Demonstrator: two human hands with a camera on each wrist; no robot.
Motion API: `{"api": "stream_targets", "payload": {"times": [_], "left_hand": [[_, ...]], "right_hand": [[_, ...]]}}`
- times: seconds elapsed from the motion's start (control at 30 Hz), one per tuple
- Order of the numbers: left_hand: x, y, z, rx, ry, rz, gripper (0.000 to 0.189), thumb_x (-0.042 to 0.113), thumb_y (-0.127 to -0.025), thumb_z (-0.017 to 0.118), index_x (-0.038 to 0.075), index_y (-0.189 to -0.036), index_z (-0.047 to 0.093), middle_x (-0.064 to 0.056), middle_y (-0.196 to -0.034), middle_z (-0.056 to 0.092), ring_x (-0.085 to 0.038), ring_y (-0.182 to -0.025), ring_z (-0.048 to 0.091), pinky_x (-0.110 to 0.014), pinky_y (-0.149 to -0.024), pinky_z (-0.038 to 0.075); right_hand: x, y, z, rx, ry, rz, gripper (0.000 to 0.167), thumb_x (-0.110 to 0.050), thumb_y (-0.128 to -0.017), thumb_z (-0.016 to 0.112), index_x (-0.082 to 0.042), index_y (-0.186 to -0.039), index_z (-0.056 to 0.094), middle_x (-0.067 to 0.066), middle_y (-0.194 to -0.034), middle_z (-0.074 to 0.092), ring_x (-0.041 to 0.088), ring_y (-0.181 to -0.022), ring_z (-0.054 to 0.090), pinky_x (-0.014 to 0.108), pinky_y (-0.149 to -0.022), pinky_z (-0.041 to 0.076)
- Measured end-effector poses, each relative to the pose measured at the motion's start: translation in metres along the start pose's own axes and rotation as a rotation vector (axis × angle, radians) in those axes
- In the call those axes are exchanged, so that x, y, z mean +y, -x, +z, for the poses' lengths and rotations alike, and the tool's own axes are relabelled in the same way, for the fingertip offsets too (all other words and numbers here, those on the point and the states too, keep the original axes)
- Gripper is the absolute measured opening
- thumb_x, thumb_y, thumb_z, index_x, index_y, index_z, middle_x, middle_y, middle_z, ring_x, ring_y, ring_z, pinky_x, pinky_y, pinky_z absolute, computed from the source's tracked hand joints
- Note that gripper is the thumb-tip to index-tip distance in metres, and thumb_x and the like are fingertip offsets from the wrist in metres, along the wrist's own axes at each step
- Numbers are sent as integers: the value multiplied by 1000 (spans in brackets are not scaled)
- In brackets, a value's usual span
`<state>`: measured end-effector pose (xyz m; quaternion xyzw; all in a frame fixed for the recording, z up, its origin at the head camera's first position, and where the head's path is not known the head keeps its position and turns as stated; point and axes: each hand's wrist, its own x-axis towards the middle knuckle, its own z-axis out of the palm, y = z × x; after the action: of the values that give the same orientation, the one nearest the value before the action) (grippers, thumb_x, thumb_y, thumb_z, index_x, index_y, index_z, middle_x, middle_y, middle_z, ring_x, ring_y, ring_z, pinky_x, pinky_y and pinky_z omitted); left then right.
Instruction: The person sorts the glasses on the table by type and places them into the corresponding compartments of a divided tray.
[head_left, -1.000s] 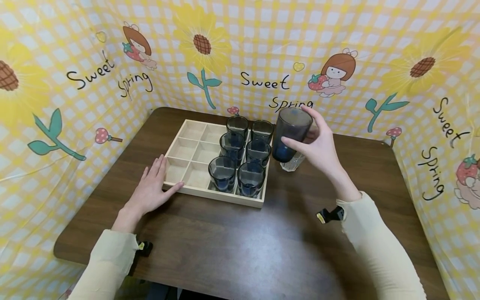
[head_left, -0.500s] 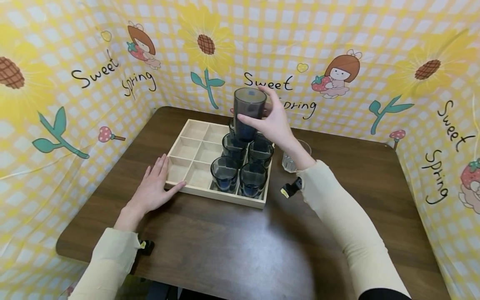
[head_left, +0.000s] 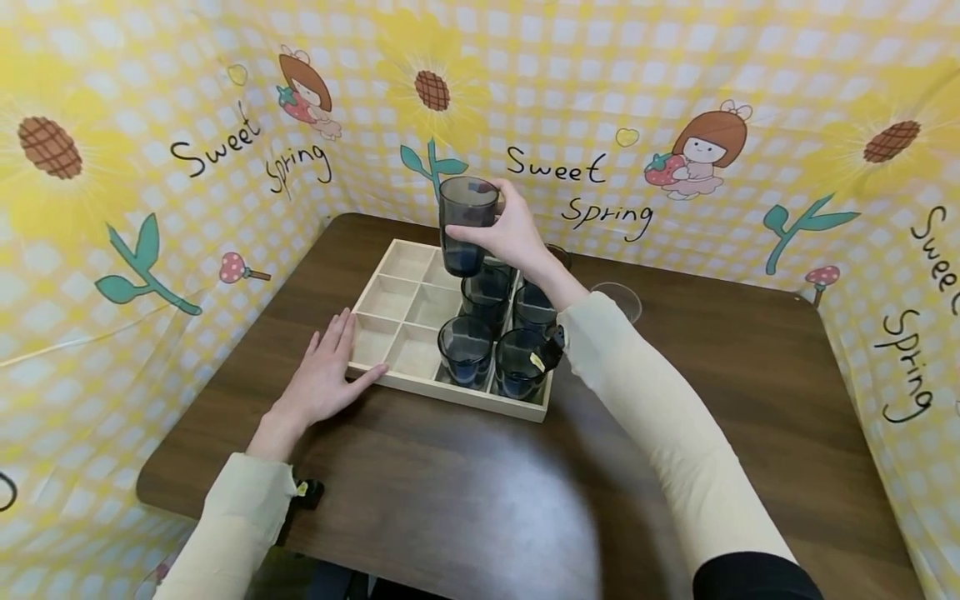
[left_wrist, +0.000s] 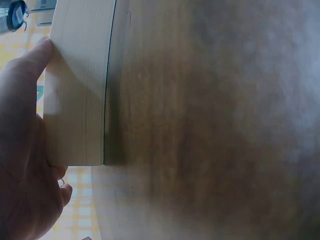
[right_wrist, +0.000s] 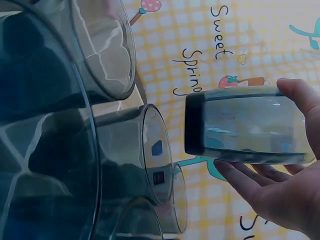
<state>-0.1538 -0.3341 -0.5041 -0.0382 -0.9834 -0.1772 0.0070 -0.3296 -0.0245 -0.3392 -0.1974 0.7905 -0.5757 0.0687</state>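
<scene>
My right hand (head_left: pixel 513 229) grips a smoky dark glass tumbler (head_left: pixel 461 250) by its upper part, thumb on the near side and fingers behind. The tumbler hangs upright over the back of a light wooden compartment tray (head_left: pixel 450 395). In the right wrist view the tumbler (right_wrist: pixel 240 125) has a thick dark base, apart from the glasses nearby. My left hand (head_left: pixel 318 379) rests at the tray's front left corner, fingers extended along its left side and thumb at the front edge. Several matching glasses (head_left: pixel 465 358) stand in the tray's right-hand compartments, some partly hidden by my right arm.
A clear glass (head_left: pixel 622 298) stands on the table right of the tray, partly hidden by my right sleeve (head_left: pixel 645 400). The brown wooden table (head_left: pixel 450 483) is bordered at the back and sides by a yellow checked cloth (head_left: pixel 570 83). Bare tray compartments (head_left: pixel 416 350) lie at the left.
My right hand has carried the tumbler leftward from the table right of the tray, up and over the standing glasses to the tray's back. My left hand stays at the tray corner.
</scene>
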Motion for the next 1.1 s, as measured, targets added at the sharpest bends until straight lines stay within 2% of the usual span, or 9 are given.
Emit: {"api": "stream_targets", "payload": {"times": [0.17, 0.27, 0.43, 0.6, 0.7, 0.83, 1.0, 1.1], "left_hand": [[2, -3, -1, 12, -12, 5, 114, 67, -106, 60, -3, -175, 1, -26, -185, 6, -49, -172, 10, -72, -137, 11], [2, -4, -3, 11, -11, 7, 114, 67, -106, 59, -2, -175, 0, -26, -185, 6, -49, -172, 10, -72, -137, 11], [3, -3, -2, 15, -3, 8, 114, 67, -106, 59, -3, -175, 2, -26, -185, 6, -49, -172, 10, -72, -137, 12], [2, 1, 3, 16, 0, 0, 114, 66, -105, 61, -4, -175, 3, -26, -185, 6, -49, -172, 11, -72, -137, 12], [2, 3, 5, 19, 0, 0, 114, 66, -105, 61, -4, -175, 5, -27, -184, 8, -49, -171, 12, -73, -136, 13], [2, 5, 5, 18, 0, -3, 114, 66, -105, 61, -5, -174, 4, -28, -184, 8, -49, -171, 11, -72, -136, 13], [2, 3, 3, 28, -2, 2, 113, 65, -106, 61, -5, -174, 5, -28, -184, 9, -50, -171, 13, -73, -136, 14], [2, 2, 2, 27, -3, 4, 113, 66, -105, 61, -5, -174, 6, -28, -184, 10, -50, -171, 14, -73, -136, 14]], "right_hand": [[3, -9, 6, -12, -21, 45, 78, -28, -92, 90, -12, -151, 41, 14, -159, 47, 26, -134, 56, 38, -104, 54], [9, -15, 13, -23, -23, 27, 75, -24, -91, 91, -10, -148, 43, 15, -157, 48, 27, -132, 55, 38, -102, 52], [29, -21, 28, -44, -3, -33, 81, -22, -91, 91, -10, -154, 41, 17, -152, 55, 32, -136, 60, 45, -111, 54], [48, -21, 45, -24, 135, -77, 90, -26, -90, 91, -11, -160, 36, 18, -153, 57, 35, -139, 59, 50, -116, 52], [69, -29, 56, 6, 240, -103, 89, -27, -86, 93, -14, -156, 41, 15, -151, 62, 33, -137, 62, 49, -115, 53], [90, -41, 64, 33, 326, -127, 92, -30, -82, 96, -16, -157, 43, 11, -154, 59, 29, -141, 59, 48, -119, 50], [95, -48, 67, 53, 427, -122, 95, -34, -83, 95, -13, -161, 45, 10, -159, 57, 29, -147, 56, 47, -124, 48], [84, -42, 66, 37, 502, -101, 96, -34, -84, 95, -8, -162, 46, 13, -159, 59, 32, -148, 56, 47, -127, 45]]}}
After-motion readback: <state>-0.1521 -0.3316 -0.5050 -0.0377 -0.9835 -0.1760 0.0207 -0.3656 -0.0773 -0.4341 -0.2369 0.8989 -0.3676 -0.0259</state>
